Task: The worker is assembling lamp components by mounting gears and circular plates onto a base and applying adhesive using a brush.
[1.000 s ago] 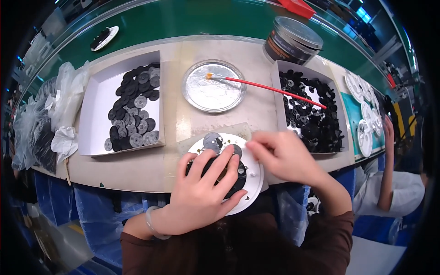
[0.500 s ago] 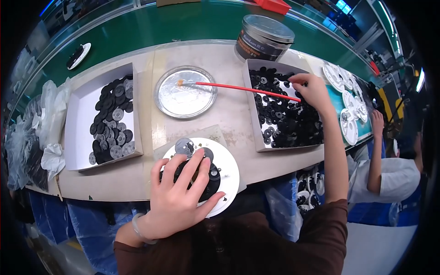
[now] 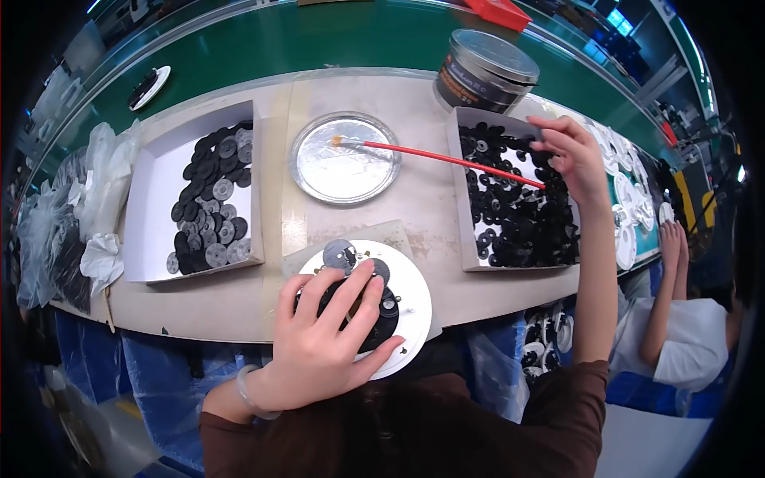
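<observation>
Two hands at work. Left hand (image 3: 327,342) lies flat, fingers spread, pressing the white round plate (image 3: 410,299) at the near bench edge. Right hand (image 3: 570,155) reaches into the right tray of black discs (image 3: 518,215), fingertips pinched together; contents not discernible.

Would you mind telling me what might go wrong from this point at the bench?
The right hand reaches into the box of black discs beside the red brush; it may knock the brush off the foil dish. The white round plate under the left hand overhangs the table edge and might tip.
</observation>
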`<state>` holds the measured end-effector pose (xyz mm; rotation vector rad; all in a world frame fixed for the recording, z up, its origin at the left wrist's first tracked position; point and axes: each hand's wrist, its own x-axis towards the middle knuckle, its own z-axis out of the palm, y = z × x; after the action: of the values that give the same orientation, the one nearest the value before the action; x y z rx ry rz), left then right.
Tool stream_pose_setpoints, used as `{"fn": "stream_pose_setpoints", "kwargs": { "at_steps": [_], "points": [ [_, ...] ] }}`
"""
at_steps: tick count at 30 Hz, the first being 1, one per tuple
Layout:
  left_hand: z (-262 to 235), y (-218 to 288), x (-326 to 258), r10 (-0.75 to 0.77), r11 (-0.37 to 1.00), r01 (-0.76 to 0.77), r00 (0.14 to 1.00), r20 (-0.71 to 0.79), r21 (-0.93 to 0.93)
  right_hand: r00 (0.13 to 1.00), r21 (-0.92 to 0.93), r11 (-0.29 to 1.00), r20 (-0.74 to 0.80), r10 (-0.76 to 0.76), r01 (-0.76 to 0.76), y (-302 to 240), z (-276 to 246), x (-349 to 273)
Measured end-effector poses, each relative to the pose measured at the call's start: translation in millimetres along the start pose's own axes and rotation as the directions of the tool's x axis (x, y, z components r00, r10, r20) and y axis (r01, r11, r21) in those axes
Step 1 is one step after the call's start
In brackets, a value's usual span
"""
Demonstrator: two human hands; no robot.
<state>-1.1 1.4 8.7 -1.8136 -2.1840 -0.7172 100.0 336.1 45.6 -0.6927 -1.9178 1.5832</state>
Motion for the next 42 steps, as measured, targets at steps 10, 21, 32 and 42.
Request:
{"fn": "stream_pose_setpoints", "kwargs": {
  "at_steps": [10,21,32,42],
  "points": [
    [1,1,-5,-0.05,0.998,0.048,0.997,-0.052,-0.038,0.804,0.182,0.904,0.546,0.235,-0.388,-27,94,-95],
    [8,4,-15,-0.078,0.993,0.061,0.979,-0.188,-0.097,0.661,0.043,0.869,0.668,0.342,-0.493,-14,122,-98],
    [8,3,-16,-0.087,0.992,0.07,0.982,-0.168,-0.109,0.696,-0.157,0.97,0.676,0.241,-0.183,-16,130,-101],
    [9,3,-15,-0.092,0.989,0.072,0.982,-0.167,-0.126,0.57,-0.077,0.825,0.686,0.452,-0.561,-17,126,-89]
  ]
}}
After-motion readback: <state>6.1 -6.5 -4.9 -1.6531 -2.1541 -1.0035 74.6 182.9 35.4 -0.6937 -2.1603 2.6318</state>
